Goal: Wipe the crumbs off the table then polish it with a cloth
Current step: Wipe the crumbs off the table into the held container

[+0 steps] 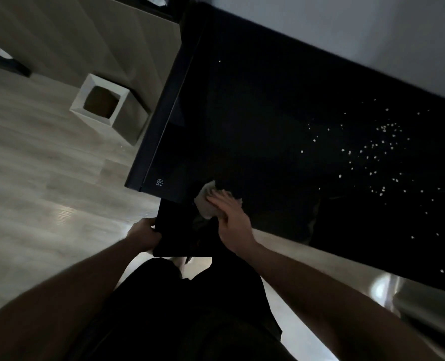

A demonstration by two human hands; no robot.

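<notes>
1. Cloth looked soft and light, at the surface edge under the right hand, fingers spread flat.
2. Left hand gripped a stiff tray below the edge.
3. Crumbs lay well apart; palm pressure probably suited.

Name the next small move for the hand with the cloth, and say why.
Probably sweep the cloth under the right hand over the table's near edge onto the dark tray that the left hand holds just below it; then go for the crumbs scattered far right.
</notes>
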